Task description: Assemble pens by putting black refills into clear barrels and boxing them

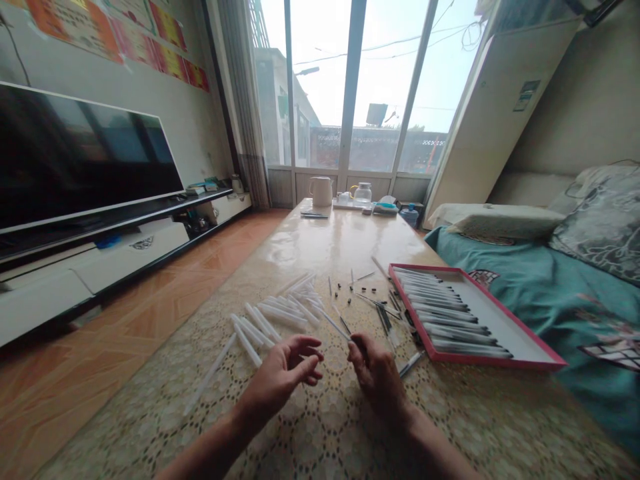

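Note:
My right hand [377,373] hovers over the table with its fingers pinched on a thin clear pen tube [334,324] that slants up to the left. My left hand [287,373] is beside it, fingers loosely curled and apart, holding nothing I can see. Just beyond the hands lies a pile of clear pen tubes [280,313]. Thin refills and small dark caps [373,297] are scattered in the middle. A red-rimmed tray [525,347] on the right holds several assembled pens in a row.
The long table [320,427] has a lace-patterned cover. A white jug [321,191], a glass pot [362,194] and small items stand at its far end. A teal-covered sofa [560,300] lies to the right, a TV [80,160] on a low cabinet to the left.

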The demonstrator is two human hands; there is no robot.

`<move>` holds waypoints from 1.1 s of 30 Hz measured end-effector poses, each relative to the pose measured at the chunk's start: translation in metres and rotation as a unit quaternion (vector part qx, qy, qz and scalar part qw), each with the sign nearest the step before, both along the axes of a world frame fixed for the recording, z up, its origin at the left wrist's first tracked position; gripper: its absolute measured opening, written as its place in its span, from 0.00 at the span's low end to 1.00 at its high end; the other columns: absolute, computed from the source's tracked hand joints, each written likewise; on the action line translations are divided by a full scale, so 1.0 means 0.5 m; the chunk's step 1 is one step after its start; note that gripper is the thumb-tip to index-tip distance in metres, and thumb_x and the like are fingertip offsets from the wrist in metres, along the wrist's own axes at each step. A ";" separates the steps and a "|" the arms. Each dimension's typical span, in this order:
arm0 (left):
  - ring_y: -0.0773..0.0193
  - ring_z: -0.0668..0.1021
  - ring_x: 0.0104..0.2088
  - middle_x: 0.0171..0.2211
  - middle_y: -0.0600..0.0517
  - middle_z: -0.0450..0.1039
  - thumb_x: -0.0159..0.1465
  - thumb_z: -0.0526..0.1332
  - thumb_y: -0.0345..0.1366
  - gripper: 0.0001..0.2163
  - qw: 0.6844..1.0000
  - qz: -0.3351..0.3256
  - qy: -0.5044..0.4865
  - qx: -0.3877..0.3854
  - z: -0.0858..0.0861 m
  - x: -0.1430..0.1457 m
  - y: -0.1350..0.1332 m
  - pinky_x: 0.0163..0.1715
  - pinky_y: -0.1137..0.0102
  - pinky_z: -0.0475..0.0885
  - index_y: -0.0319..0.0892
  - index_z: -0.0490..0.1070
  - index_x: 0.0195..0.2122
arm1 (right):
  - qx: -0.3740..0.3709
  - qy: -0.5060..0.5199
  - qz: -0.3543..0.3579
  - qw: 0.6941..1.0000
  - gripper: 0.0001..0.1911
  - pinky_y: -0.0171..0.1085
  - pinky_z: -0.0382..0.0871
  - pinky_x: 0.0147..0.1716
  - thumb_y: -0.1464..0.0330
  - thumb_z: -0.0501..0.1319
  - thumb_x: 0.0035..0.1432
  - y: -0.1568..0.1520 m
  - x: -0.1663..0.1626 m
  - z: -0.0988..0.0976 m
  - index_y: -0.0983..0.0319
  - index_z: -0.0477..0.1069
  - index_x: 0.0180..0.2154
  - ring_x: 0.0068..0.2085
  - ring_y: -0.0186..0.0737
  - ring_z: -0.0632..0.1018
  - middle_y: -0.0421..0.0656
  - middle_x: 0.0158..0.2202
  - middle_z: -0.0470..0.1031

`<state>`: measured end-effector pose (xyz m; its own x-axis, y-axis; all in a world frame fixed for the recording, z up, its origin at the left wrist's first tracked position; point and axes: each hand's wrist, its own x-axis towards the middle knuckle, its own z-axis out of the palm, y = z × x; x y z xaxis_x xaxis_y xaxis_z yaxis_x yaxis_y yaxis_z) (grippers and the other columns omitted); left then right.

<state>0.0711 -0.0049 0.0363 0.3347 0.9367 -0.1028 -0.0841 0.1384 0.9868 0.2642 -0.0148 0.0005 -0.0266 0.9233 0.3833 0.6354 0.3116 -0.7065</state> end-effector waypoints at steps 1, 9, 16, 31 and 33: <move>0.61 0.79 0.27 0.33 0.45 0.77 0.53 0.67 0.37 0.13 0.999 -0.030 0.033 0.021 0.016 0.000 -0.011 0.26 0.70 0.71 0.38 0.75 0.39 | -0.002 0.017 -0.018 1.000 0.13 0.33 0.64 0.29 0.63 0.47 0.65 -0.001 0.000 0.001 0.62 0.66 0.37 0.28 0.38 0.75 0.43 0.27 0.73; 0.61 0.74 0.27 0.28 0.48 0.76 0.54 0.64 0.28 0.06 0.915 -0.017 0.247 0.320 0.067 0.028 0.051 0.30 0.71 0.66 0.44 0.78 0.31 | -0.025 0.099 -0.066 0.993 0.17 0.33 0.64 0.24 0.59 0.46 0.65 0.008 0.005 -0.002 0.65 0.63 0.45 0.24 0.38 0.74 0.42 0.25 0.73; 0.60 0.70 0.31 0.22 0.51 0.66 0.54 0.56 0.21 0.13 0.863 -0.017 0.361 0.352 0.010 0.072 0.196 0.40 0.67 0.65 0.45 0.66 0.17 | -0.036 0.127 -0.078 0.988 0.14 0.33 0.64 0.23 0.62 0.47 0.63 0.010 0.009 0.001 0.63 0.63 0.42 0.24 0.37 0.73 0.42 0.26 0.73; 0.63 0.75 0.28 0.29 0.50 0.70 0.65 0.49 0.36 0.09 0.915 0.085 0.286 0.273 0.011 0.042 0.134 0.29 0.68 0.71 0.39 0.65 0.40 | 0.025 -0.004 -0.081 0.996 0.10 0.32 0.58 0.26 0.69 0.47 0.60 -0.007 0.008 0.022 0.62 0.66 0.35 0.25 0.37 0.71 0.39 0.22 0.69; 0.65 0.75 0.27 0.27 0.52 0.70 0.62 0.55 0.38 0.11 0.981 0.123 0.104 0.104 0.003 0.024 0.096 0.29 0.70 0.71 0.38 0.66 0.42 | 0.033 -0.030 -0.058 0.997 0.12 0.32 0.55 0.25 0.67 0.47 0.63 -0.015 0.002 0.026 0.62 0.67 0.38 0.23 0.36 0.70 0.38 0.21 0.69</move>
<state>0.0832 0.0429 0.0379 0.0887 0.9944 0.0574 0.1164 -0.0676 0.9909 0.2650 -0.0223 0.0134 0.0542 0.8942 0.4444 0.7104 0.2782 -0.6465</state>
